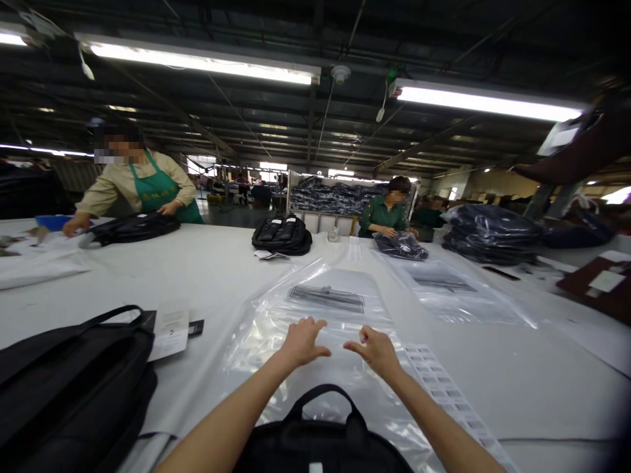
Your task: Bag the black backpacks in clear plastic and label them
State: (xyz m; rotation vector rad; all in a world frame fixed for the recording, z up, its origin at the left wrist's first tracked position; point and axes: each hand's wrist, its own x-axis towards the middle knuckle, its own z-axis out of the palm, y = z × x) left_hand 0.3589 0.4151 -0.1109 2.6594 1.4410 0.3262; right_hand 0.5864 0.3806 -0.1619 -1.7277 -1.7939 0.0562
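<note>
Has the clear plastic bag (338, 328) spread flat on the bench (547, 378) straight ahead, dark print (325, 297) facing up, probably to keep the film smooth. Has the black backpack (315, 443) close to the body, top handle (325, 391) pointing toward the bag, likely for easy reach; cannot tell whether resting on the bag's near end or just before it. Has the label sheet (438, 381) along the bag's right side and a second black backpack (73, 387) off to the left. Stretches both forearms (236, 417) forward, converging past either side of the handle. Spreads the left hand (303, 343) wide, thumb apart; curls the right hand's (377, 351) fingers loosely, thumb leftward. Shows nothing grasped in either; cannot tell whether touching the film.
</note>
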